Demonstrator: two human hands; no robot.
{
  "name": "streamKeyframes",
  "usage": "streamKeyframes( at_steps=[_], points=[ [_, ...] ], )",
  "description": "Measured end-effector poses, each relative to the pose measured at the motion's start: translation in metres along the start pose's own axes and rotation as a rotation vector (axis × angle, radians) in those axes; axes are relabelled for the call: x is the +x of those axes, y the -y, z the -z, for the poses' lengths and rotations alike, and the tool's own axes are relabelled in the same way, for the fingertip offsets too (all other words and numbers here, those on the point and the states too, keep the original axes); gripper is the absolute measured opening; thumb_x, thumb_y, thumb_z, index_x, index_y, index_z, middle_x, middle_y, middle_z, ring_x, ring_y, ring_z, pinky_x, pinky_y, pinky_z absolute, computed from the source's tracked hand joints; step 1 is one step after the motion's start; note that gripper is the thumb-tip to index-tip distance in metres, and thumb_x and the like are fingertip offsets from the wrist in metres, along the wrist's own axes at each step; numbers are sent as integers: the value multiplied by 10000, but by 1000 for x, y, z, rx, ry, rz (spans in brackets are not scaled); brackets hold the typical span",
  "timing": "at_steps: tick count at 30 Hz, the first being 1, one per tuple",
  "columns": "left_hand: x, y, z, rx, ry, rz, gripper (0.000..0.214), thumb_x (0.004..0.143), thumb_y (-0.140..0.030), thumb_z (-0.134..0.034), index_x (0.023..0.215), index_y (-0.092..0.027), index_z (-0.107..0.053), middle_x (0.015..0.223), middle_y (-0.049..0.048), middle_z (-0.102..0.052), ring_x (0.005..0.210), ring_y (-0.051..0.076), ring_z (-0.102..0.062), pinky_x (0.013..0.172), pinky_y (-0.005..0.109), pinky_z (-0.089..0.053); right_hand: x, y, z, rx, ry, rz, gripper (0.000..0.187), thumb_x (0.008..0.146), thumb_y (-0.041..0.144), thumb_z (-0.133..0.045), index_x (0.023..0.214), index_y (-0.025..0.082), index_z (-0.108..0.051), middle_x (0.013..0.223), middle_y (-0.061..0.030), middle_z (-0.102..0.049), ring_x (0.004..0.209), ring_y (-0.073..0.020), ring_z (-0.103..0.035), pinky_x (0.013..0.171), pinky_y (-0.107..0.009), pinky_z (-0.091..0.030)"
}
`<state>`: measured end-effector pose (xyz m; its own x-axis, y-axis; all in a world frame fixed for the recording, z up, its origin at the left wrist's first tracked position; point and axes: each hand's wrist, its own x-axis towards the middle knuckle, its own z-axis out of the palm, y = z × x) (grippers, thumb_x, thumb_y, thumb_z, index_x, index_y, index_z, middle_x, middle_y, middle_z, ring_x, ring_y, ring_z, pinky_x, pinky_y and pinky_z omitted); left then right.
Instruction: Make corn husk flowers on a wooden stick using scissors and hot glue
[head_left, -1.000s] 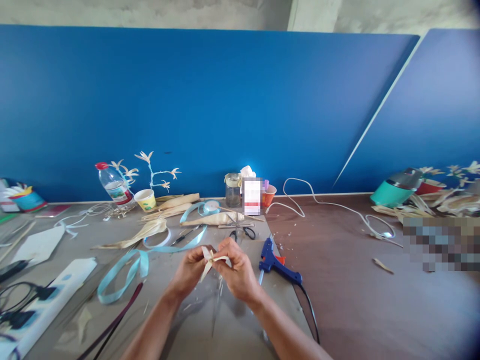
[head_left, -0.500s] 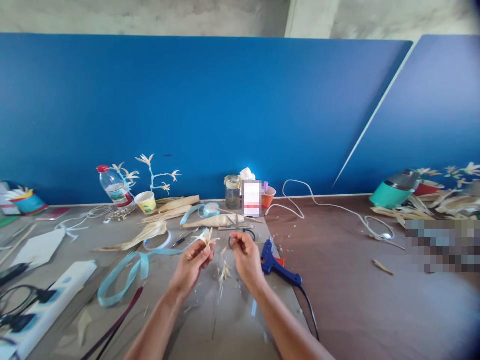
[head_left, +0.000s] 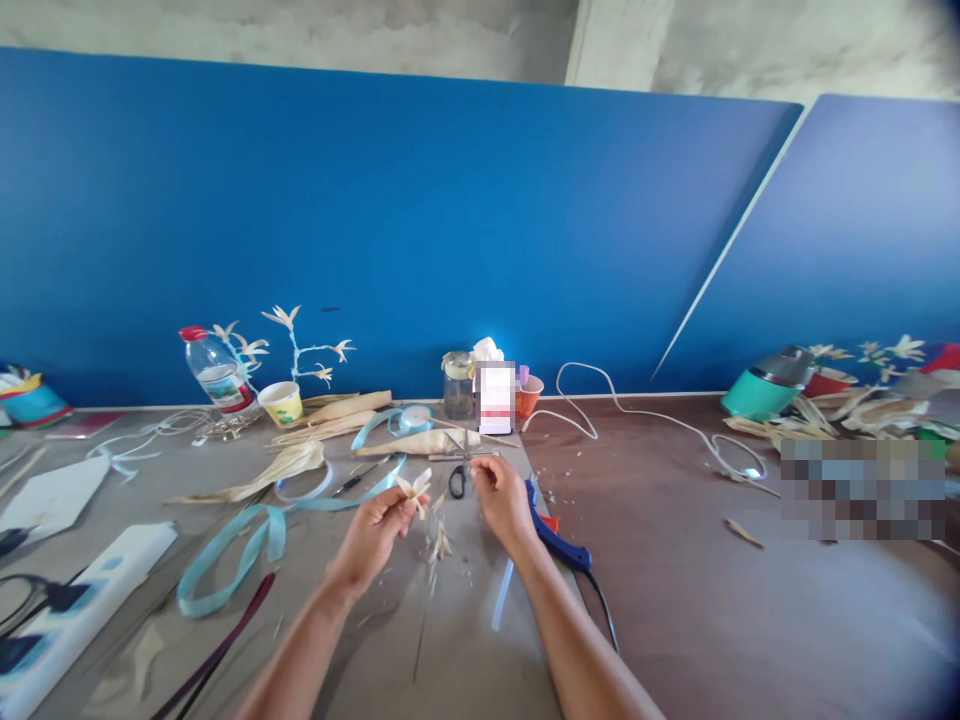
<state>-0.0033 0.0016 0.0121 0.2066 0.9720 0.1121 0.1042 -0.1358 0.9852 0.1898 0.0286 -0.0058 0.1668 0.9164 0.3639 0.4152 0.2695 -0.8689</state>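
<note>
My left hand (head_left: 382,522) pinches a small pale flower of dried husk (head_left: 414,490), its petals spreading above the fingertips. My right hand (head_left: 499,497) is a little to the right, fingers pressed together; anything between them is too small to make out. Scissors (head_left: 457,482) with a black handle lie just left of and behind the right hand, partly hidden by it. Below and between the hands, another small husk flower (head_left: 441,543) rests on the grey table among scraps. A blue glue gun (head_left: 564,547) lies right of my right wrist, partly covered by it.
Light-blue ribbon (head_left: 189,590) loops at the left, near a white power strip (head_left: 112,570). Behind are husks (head_left: 285,465), a yellow paper cup (head_left: 280,405), a bottle (head_left: 221,375), a glass jar (head_left: 457,388) and a white cable (head_left: 637,410). A glue stick (head_left: 502,597) lies near my right forearm.
My right hand has shifted slightly right relative to the scissors, uncovering more of their black handle. The flower in my left hand has turned and its petals show more widely. The view has swung slightly right.
</note>
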Motion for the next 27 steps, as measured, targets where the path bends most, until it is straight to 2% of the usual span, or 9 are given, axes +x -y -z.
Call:
streamKeyframes(
  at_steps=[3,10,14,18,20,23,27],
  points=[
    [1,4,0,79,-11,-13,287,802,-392,-531,706,-143,-637,678,24,-596,501,85,-404,511,227,-332,3,-5,3,-75,-65,2,160,744,179,-473,771,189,-630,808,-52,-597,720,-180,-543,687,-299,-414],
    [3,11,-2,71,-41,17,313,791,-437,-517,723,-144,-604,633,3,-577,449,75,-390,438,206,-304,4,-10,2,-137,-110,35,205,754,195,-444,820,172,-637,844,-64,-611,732,-168,-559,686,-277,-436],
    [1,7,0,58,17,-24,309,808,-409,-493,663,-145,-564,658,6,-570,472,76,-405,488,222,-338,6,-9,4,-164,-142,20,201,748,212,-448,814,155,-629,838,-78,-620,742,-176,-567,696,-283,-447],
    [2,6,3,18,101,-43,278,823,-367,-469,679,-149,-563,647,5,-563,540,103,-471,579,248,-377,10,2,12,-218,-156,3,220,751,247,-464,861,141,-622,843,-88,-628,730,-180,-572,687,-283,-450],
    [3,8,3,25,106,-42,272,817,-357,-475,666,-151,-568,586,-4,-548,550,114,-479,603,256,-380,14,11,19,-269,-144,4,232,757,256,-468,892,139,-616,855,-86,-631,741,-177,-579,695,-273,-450],
    [4,9,1,28,77,-43,271,803,-352,-490,633,-157,-571,490,-26,-501,539,123,-480,628,264,-387,30,22,29,-470,-47,-5,243,798,240,-425,929,155,-611,936,-80,-637,817,-166,-588,729,-247,-439],
    [3,8,-2,20,66,-59,276,792,-358,-492,617,-158,-567,461,-39,-477,484,110,-455,605,258,-389,64,19,36,-709,81,-67,255,825,201,-393,904,189,-635,941,-61,-661,856,-175,-596,687,-234,-420]
  ],
)
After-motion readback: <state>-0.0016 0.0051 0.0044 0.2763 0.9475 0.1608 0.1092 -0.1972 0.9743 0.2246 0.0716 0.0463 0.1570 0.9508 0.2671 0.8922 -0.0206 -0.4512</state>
